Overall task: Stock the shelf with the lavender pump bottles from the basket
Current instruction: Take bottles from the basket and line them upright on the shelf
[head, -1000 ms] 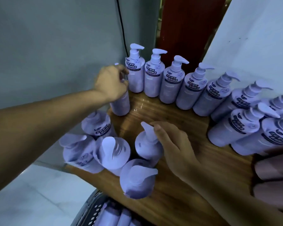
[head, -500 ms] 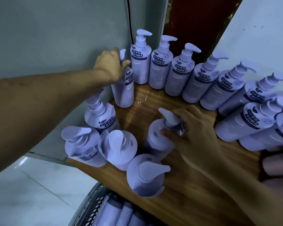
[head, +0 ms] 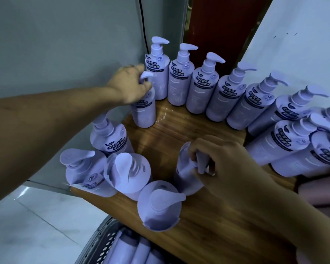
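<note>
While the 10 o'clock bottle (head: 144,113) and the centre bottle (head: 183,176) are standing on the shelf (head: 198,128), left hand (head: 130,84) and right hand (head: 225,162) are each gripping a pump neck, probably twisting spouts to match the 12 o'clock row (head: 181,80), basket (head: 101,242) sitting at 6 o'clock.

A grey wall (head: 55,44) fills nine to eleven o'clock, with a thin black cable (head: 142,25) running down it near twelve. Just right of the cable stands a dark red panel (head: 223,25). A white board (head: 303,44) slants across one to two o'clock. Pale glossy floor tiles (head: 27,225) lie at seven to eight. At four o'clock sit dull pink rounded shapes (head: 322,187), too dim to identify.
</note>
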`<state>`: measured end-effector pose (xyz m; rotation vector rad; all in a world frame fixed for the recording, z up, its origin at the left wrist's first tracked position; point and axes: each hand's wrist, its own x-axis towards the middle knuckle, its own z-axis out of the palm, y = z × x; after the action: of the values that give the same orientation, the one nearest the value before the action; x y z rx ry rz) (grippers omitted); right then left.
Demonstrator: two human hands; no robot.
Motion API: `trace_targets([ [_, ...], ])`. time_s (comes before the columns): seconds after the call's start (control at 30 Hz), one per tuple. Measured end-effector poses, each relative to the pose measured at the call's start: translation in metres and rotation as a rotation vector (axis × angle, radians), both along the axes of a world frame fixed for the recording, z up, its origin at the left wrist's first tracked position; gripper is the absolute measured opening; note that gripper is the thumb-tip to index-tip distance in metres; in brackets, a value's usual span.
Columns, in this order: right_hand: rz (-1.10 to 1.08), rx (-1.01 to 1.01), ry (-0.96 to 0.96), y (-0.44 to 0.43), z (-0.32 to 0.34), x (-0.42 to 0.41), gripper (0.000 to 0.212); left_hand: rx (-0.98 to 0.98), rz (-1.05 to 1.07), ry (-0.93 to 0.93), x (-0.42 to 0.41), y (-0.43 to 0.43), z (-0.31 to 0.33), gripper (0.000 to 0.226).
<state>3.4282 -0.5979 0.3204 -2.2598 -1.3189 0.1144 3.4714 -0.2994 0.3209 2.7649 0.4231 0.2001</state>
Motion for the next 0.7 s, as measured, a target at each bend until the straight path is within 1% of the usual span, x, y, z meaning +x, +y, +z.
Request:
trace_targets([
  [0.07, -0.046, 0.022, -0.056, -0.004, -0.007, -0.003, 0.029, 0.030, -0.098, 0.037, 0.001, -0.006, 0.001, 0.020],
  [0.17, -0.089, 0.088, -0.055, -0.002, -0.013, -0.009, 0.028, 0.106, -0.214, 0.098, 0.006, -0.013, 0.006, 0.023],
  [0.27, -0.115, 0.068, -0.095, -0.002, -0.010, -0.005, 0.020, 0.136, -0.231, 0.119, 0.010, -0.022, 0.011, 0.025],
  [0.33, -0.149, 0.016, -0.075, -0.007, -0.004, 0.005, 0.020, 0.130, -0.228, 0.083, 0.010, -0.030, 0.016, 0.028],
  [0.43, -0.153, 0.000, -0.077, -0.022, 0.006, 0.023, 0.022, 0.090, -0.289, 0.024, 0.012, -0.048, 0.027, 0.023],
  [0.57, -0.132, -0.050, -0.124, -0.037, 0.023, 0.056, 0.022, 0.040, -0.354, 0.065, 0.029, -0.086, 0.034, 0.024],
  [0.63, -0.113, -0.096, -0.147, -0.042, 0.030, 0.073, 0.021, 0.007, -0.368, 0.079, 0.036, -0.105, 0.030, 0.021],
  [0.7, -0.094, -0.130, -0.165, -0.047, 0.033, 0.088, 0.019, -0.011, -0.389, 0.079, 0.042, -0.124, 0.025, 0.024],
])
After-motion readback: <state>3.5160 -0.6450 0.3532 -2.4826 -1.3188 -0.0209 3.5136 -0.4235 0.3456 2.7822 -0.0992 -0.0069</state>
